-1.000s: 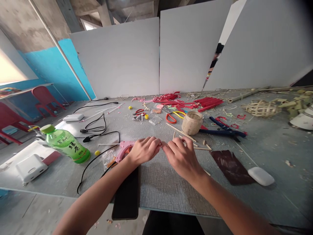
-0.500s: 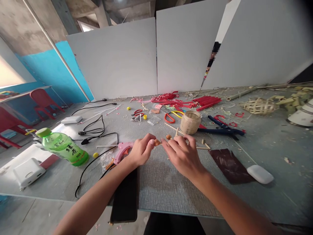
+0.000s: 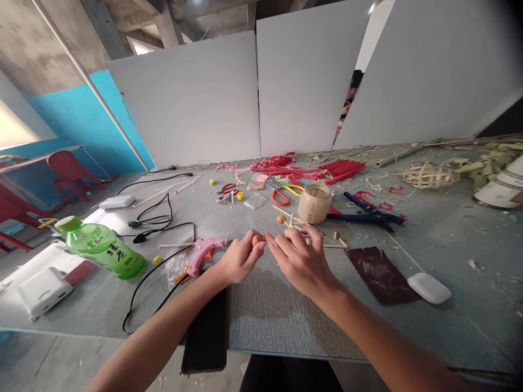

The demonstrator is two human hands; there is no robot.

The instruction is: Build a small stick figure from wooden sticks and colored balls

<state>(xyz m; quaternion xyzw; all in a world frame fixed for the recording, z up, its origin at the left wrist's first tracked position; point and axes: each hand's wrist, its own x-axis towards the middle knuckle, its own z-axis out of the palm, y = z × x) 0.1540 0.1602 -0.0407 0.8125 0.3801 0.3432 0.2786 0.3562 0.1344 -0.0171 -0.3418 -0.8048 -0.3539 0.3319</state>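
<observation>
My left hand pinches a small round orange-brown bead between thumb and fingertips just above the grey table. My right hand rests beside it, fingers curled down onto thin bamboo sticks, its index fingertip close to the bead. What the right fingers hold, if anything, is hidden. A second similar bead lies on the table a little farther back. A small woven bamboo cup stands behind the hands.
A pink glue gun with black cable lies left of my hands; a black phone sits at the near edge. A green bottle lies at left. Blue pliers, scissors, red strips, a dark sandpaper sheet and white case are right.
My hands, pressed together over the table a second ago, have drawn slightly apart. The bead now shows in my left fingertips, and another bead lies uncovered farther back.
</observation>
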